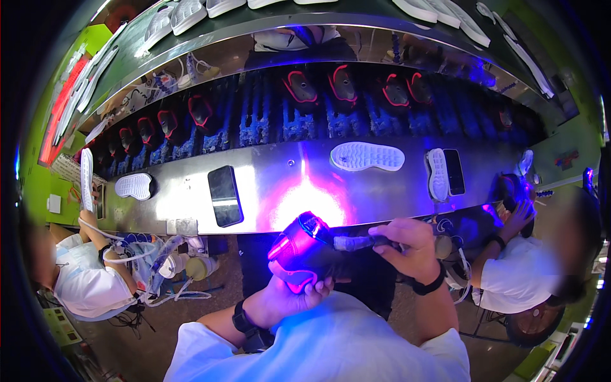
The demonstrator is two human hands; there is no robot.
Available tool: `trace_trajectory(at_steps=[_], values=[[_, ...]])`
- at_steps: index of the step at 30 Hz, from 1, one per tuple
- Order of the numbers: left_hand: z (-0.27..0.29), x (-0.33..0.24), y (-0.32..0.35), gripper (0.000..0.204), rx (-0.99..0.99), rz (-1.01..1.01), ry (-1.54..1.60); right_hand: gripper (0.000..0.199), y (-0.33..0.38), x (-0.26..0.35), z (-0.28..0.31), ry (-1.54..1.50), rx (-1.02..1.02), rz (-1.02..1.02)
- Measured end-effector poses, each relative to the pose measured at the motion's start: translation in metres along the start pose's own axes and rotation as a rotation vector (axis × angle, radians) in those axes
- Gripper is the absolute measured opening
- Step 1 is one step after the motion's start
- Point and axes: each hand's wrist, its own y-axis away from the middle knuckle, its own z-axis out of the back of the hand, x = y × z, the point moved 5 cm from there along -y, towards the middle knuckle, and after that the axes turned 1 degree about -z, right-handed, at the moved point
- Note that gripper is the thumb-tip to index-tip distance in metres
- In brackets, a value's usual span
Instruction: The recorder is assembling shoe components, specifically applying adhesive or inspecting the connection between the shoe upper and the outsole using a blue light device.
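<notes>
I count one shoe upper (pixel 294 249) at six o'clock, four red-edged uppers (pixel 344 84) between twelve and two, three white soles (pixel 367 156) flat on the bench (pixel 277 162), one phone (pixel 225 195) at nine, another phone (pixel 454 172) at three.

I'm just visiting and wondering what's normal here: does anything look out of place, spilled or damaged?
Perhaps the phones: the left phone lies on the metal bench, the right phone beside a white sole. They look like personal items amid shoe work. I see no obvious spill or damage.
</notes>
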Motion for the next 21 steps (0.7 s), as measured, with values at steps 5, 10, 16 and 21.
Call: trace_trajectory(at_steps=[5,10,16,21], values=[[0.000,0.011,-0.002,0.065,-0.045,0.053,0.031,0.035,0.026,-0.014,-0.014,-0.132,-0.062,-0.001],[-0.026,-0.015,-0.007,0.051,-0.055,-0.113,-0.487,0.031,0.058,-0.033,-0.007,-0.078,-0.103,-0.173],[-0.106,-0.055,-0.004,0.055,-0.106,-0.430,-1.466,0.032,0.017,-0.045,-0.021,0.120,-0.300,-0.368],[-0.178,-0.069,0.011,0.079,-0.191,-0.838,-1.697,0.033,0.041,-0.043,-0.043,-0.023,-0.166,-0.246]])
